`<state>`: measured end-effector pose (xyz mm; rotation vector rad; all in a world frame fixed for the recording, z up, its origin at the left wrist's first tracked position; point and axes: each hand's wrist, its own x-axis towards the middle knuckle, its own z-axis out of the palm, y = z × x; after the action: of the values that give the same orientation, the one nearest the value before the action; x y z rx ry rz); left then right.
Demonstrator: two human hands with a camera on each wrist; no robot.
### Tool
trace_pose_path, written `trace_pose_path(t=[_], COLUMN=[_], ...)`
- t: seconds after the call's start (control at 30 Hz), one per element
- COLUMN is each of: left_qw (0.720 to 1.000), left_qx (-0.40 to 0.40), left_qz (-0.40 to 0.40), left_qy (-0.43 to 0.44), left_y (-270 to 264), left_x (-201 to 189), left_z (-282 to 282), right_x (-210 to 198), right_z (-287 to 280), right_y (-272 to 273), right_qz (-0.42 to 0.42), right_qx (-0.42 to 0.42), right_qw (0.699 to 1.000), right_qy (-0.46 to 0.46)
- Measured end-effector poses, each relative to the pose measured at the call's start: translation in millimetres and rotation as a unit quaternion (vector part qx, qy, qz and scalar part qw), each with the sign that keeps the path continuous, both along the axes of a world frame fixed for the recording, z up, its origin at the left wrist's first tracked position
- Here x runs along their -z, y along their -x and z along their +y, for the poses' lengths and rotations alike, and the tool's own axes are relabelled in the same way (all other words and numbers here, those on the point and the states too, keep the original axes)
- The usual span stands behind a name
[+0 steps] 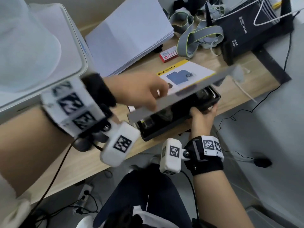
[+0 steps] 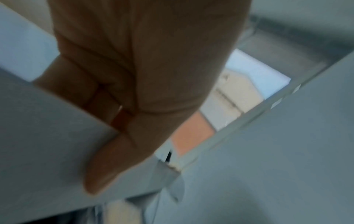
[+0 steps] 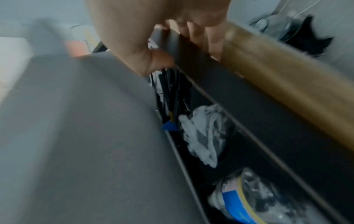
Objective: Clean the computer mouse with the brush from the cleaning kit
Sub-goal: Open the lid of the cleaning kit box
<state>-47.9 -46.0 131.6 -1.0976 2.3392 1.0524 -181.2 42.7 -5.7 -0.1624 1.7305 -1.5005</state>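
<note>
A wooden desk [image 1: 189, 66] carries the black cleaning kit box [image 1: 166, 124] near its front edge. Its grey lid [image 1: 181, 91] is tilted up — left hand [image 1: 139, 91] pinching the lid's edge, right hand [image 1: 203, 118] gripping the box's near wall. Mouse and brush cannot be made out.

Both hands [image 1: 139, 91] [image 1: 203, 118] in curled grip.

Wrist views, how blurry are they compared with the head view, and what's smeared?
Head view: the left hand and the grey lid are motion-smeared; the router stays sharp. Left wrist view: soft all over, hand dark against bright background. Right wrist view: heavy blur on the lid; the box's wrapped contents stay readable.
</note>
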Motion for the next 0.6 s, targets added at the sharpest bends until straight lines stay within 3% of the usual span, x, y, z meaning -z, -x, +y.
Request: trace_pose_path(t=[0.07,0.13,0.17,0.23,0.3,0.4,0.47,0.6], left_qw=[0.998,0.984,0.965,0.901,0.857,0.821,0.836,0.94], left_qx=[-0.033,-0.074,-0.099,-0.166,-0.178,-0.147,-0.139,-0.033], left_qz=[0.028,0.035,0.03,0.008,-0.045,-0.052,-0.066,-0.144], left_qy=[0.044,0.159,0.24,0.401,0.482,0.55,0.527,0.308], left_y=[-13,-22,-25,-29,-18,-16,-18,-15], left_x=[-27,-45,-48,-46,-24,20,50,94], left_z=[-13,-26,-33,-44,-52,-56,-50,-20], right_x=[7,17,20,17,17,15,12,5], right_z=[6,8,9,3,1,4,6,4], right_y=[0,3,2,-1,1,-1,-3,-1], right_qz=[0.024,0.044,0.049,0.075,0.103,0.184,0.226,0.321], right_qx=[0.003,-0.002,-0.002,0.002,-0.003,-0.029,-0.047,-0.093], right_qw=[0.999,0.998,0.997,0.995,0.99,0.974,0.963,0.926], right_qy=[-0.023,-0.046,-0.064,-0.069,-0.093,-0.132,-0.14,-0.178])
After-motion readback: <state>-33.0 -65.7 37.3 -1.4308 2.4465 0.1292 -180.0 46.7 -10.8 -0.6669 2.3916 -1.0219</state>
